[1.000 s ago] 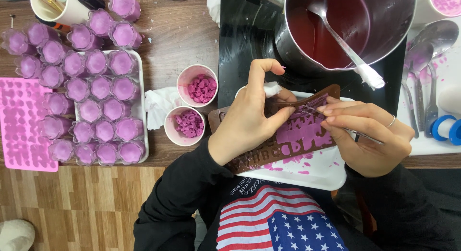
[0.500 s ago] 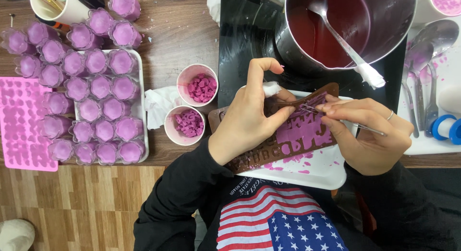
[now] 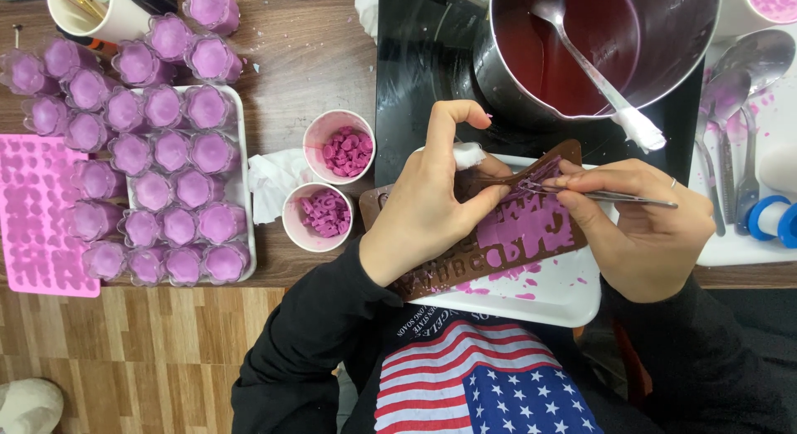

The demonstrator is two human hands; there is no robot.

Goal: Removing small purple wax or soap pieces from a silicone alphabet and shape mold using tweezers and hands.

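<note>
Your left hand (image 3: 427, 203) grips and bends the brown letter mould (image 3: 498, 235) over the white tray (image 3: 564, 297); your right hand (image 3: 643, 226) pinches tweezers (image 3: 606, 197) at its upper edge. You're mid-extraction: next, a gentle, precise lift.

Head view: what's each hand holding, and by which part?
Right hand pinches thin metal tweezers near their middle, tips at the brown letter-shaped silicone mould. Left hand presses down on that mould's upper middle, with a white wad under the thumb.
</note>
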